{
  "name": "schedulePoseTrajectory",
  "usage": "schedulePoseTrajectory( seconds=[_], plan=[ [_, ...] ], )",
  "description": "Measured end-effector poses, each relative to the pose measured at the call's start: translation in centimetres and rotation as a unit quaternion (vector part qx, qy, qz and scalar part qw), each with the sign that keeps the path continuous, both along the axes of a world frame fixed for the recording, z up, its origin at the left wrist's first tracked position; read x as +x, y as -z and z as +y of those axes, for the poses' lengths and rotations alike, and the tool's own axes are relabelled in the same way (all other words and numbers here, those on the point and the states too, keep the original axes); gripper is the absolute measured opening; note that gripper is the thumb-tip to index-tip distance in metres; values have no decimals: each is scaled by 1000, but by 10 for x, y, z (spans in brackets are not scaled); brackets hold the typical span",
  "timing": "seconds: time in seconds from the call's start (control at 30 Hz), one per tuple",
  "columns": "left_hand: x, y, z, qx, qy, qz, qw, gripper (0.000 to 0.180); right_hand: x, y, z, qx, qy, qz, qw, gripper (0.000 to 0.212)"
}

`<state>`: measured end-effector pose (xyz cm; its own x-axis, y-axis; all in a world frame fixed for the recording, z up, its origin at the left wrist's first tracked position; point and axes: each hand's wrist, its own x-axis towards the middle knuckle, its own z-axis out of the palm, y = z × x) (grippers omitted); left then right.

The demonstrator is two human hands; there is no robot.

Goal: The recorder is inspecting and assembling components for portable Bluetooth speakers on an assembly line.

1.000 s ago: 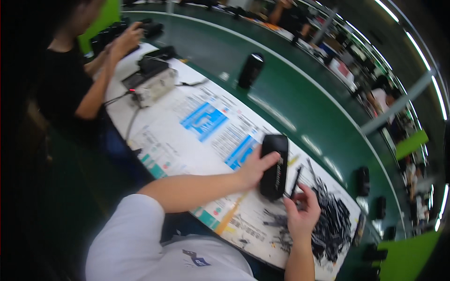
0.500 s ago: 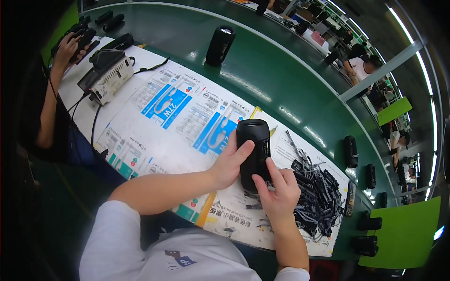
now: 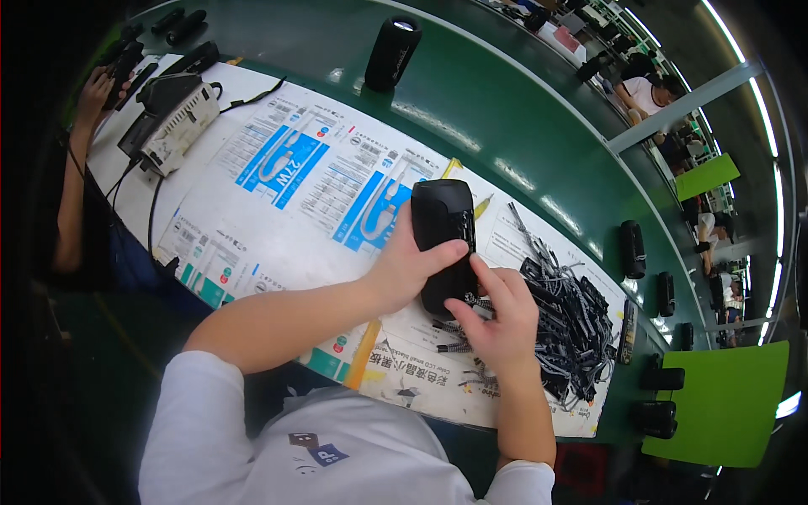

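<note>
While both hands meet at a black speaker (image 3: 444,206), it stands tilted over the right half of the white tabletop (image 3: 215,181), between the near and far edges. The left hand (image 3: 408,268) grips its left side, the thumb laid across the front. The right hand (image 3: 503,320) has thumb and forefinger parted, their tips at the speaker's lower right side; whether they pinch a strap there cannot quite be told, as the fingers cover the spot.

Just right of that hand, a pile of dark straps (image 3: 576,332) crowds the tabletop's right end. Toward the left end sits a boxy device (image 3: 181,130) with cables. Between device and speaker, open room runs over flat printed sheets (image 3: 282,164). Beyond the far edge, another speaker (image 3: 393,55) stands upright on a green surface (image 3: 324,71).

A second ago the right hand held a thin dark strip apart from the speaker; now its fingertips are against the casing.
</note>
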<state>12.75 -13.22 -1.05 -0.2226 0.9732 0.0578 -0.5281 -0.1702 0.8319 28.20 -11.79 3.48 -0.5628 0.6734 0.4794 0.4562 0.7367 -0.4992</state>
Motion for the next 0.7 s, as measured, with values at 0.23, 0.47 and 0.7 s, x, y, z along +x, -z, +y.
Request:
schedulePoseTrajectory(
  seconds=[0.23, 0.47, 0.7],
  plan=[
    [-2, 15, 10, -21, 31, -80, 996, 57, 6, 10, 2, -107, -3, 49, 993, 31],
    [-12, 6, 13, -33, 157, -175, 971, 54, 20, -9, 11, -109, -83, 5, 991, 23],
    [-20, 0, -2, -40, 348, -310, 884, 48, 17, -3, 14, 152, 26, -82, 985, 25]
  ],
)
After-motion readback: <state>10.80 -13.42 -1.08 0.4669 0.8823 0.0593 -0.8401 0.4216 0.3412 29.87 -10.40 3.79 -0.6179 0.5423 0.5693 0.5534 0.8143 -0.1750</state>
